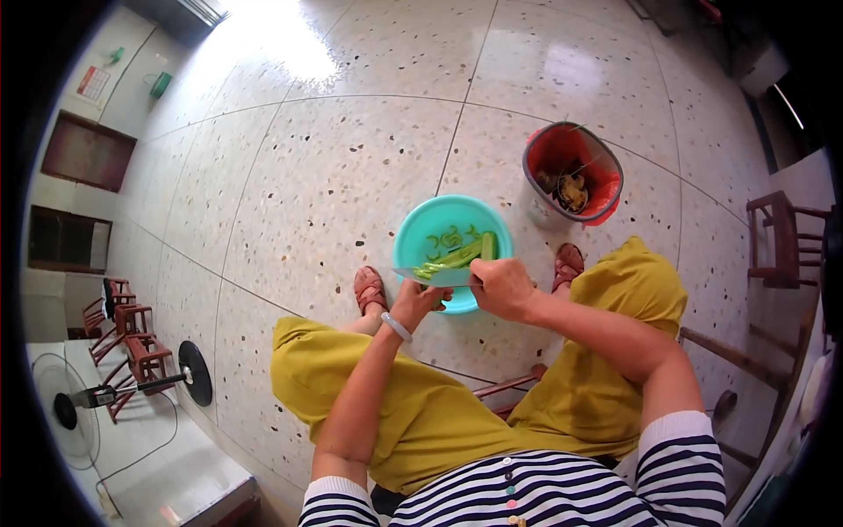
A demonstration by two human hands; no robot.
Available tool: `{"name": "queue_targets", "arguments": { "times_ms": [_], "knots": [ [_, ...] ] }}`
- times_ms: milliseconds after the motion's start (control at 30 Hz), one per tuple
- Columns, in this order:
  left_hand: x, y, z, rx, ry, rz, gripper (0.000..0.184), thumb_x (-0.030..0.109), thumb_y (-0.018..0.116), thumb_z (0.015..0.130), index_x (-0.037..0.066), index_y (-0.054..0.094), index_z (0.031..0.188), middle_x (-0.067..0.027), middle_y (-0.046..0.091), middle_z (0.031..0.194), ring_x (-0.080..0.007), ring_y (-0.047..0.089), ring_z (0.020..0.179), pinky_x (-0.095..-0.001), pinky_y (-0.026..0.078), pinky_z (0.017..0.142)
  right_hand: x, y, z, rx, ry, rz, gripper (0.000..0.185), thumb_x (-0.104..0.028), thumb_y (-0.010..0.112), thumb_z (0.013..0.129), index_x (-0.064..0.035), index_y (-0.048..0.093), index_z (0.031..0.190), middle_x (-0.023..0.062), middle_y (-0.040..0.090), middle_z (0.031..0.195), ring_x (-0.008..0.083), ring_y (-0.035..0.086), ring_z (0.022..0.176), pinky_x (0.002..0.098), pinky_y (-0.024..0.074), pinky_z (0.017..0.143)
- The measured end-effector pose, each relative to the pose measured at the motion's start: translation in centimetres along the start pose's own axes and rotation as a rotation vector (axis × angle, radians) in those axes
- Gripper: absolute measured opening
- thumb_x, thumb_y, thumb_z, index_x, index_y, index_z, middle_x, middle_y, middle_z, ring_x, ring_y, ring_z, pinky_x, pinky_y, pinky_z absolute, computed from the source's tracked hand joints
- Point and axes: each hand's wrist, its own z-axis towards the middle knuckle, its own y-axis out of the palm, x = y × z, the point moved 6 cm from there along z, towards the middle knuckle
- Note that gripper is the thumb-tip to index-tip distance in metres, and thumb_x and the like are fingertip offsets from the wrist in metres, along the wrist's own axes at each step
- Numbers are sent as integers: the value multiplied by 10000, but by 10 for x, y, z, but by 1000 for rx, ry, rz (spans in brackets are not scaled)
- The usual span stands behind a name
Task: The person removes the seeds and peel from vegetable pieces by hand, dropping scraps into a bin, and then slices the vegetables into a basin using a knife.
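My right hand [504, 288] is closed around the handle of a knife [450, 277]. Its wide blade points left, across the near part of a turquoise basin [406, 230]. My left hand [416, 304], with a pale bangle on the wrist, is curled below the blade near its tip. Green vegetable pieces [422, 270] show just past the blade at my left fingers, which appear to grip a piece; the blade hides part of this. Inside the basin lie long green vegetable lengths [464, 255] and several thin curved slices [450, 237].
A bin [543, 209] with a red liner and scraps stands beyond the basin to the right. My sandalled feet flank the basin. A standing fan [79, 400] and wooden stools [145, 351] are at left; a wooden chair [773, 241] is at right.
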Motion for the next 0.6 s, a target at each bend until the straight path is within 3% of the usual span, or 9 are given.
{"name": "queue_targets", "arguments": {
  "times_ms": [200,300,600],
  "knots": [
    [-15,-3,10,-123,-37,-102,234,200,537,975,45,543,1150,-58,644,1006,-156,620,872,-287,511,719,1,4,-3,9,-25,-9,139,-106,607,799,-26,514,734,200,583,612,388,617,602,478,488,541],
    [-10,-1,6,-87,-4,-34,217,174,486,986,50,529,1159,-67,633,1048,-160,612,910,-291,508,725,1,4,-4,23,-28,-3,140,-106,609,800,-24,513,739,199,584,610,390,615,597,479,488,541],
    [-19,-8,14,-144,130,51,189,167,505,985,37,533,1120,-57,636,973,-154,615,866,-271,507,686,0,5,-3,7,-29,-6,133,-103,606,806,-20,512,760,201,587,615,389,620,604,476,492,546]
  ]
}}
